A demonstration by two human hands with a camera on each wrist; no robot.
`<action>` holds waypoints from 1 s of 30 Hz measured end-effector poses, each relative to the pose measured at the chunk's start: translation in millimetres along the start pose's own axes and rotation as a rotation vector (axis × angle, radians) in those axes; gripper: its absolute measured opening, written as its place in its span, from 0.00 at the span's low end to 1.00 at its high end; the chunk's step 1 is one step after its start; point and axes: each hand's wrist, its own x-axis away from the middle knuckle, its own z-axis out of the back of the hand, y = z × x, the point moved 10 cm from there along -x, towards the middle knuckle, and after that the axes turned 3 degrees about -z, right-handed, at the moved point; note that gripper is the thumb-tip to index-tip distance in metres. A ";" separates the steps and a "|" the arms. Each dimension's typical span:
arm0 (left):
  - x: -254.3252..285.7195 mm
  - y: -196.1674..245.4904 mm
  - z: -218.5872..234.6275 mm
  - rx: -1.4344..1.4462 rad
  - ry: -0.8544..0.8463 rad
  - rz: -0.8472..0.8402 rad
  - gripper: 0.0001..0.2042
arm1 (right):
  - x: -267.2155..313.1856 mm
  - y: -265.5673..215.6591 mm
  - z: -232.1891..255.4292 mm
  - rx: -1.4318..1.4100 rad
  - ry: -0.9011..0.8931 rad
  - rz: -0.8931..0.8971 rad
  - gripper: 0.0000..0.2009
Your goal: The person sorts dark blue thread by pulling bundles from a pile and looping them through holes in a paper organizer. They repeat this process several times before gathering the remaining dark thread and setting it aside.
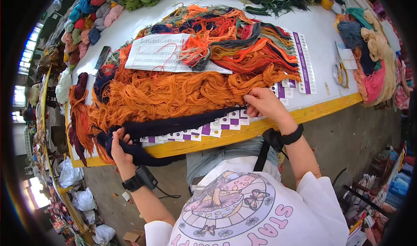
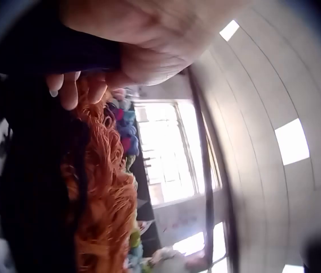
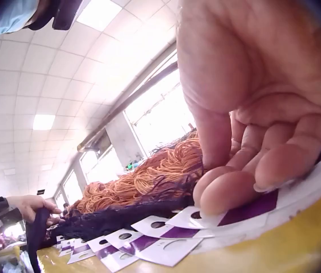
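A long bundle of dark navy yarn [image 1: 173,125] lies along the front of a heap of orange yarn [image 1: 160,94]. At its left end my left hand [image 1: 122,154] grips the navy strands, and a loop of them hangs over the table edge. In the left wrist view, dark yarn [image 2: 35,170] passes under the palm, fingertips [image 2: 69,94] showing beyond it. My right hand [image 1: 267,103] pinches the thin right end of the navy bundle between thumb and fingers. The right wrist view shows its curled fingers [image 3: 228,190] low over punched white-and-purple cards [image 3: 166,227].
A printed sheet [image 1: 152,52] lies on the heap beside multicoloured yarn [image 1: 256,50]. Purple-striped cards [image 1: 304,63] and scissors [image 1: 341,70] lie to the right. The white table has a yellow front edge [image 1: 321,111]. Maroon and orange skeins [image 1: 80,115] hang over the left edge.
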 end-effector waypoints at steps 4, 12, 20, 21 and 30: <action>44.7 8.8 -44.0 -0.058 -0.195 -0.102 0.16 | 5.3 -21.2 -0.4 0.130 0.136 0.145 0.10; 188.4 -13.6 -215.2 0.158 -1.018 0.170 0.33 | 64.5 -109.1 -109.3 -0.205 -0.165 0.628 0.07; 190.8 -19.0 -216.7 0.133 -1.012 0.226 0.27 | 54.6 -81.2 -110.2 -0.610 -0.275 0.330 0.06; 186.5 -20.0 -214.2 0.136 -0.986 0.219 0.26 | 54.1 -79.4 -108.3 -0.643 -0.270 0.327 0.06; 178.1 -29.0 -207.8 0.313 -0.883 0.375 0.19 | 51.4 -75.4 -107.5 -0.607 -0.277 0.360 0.08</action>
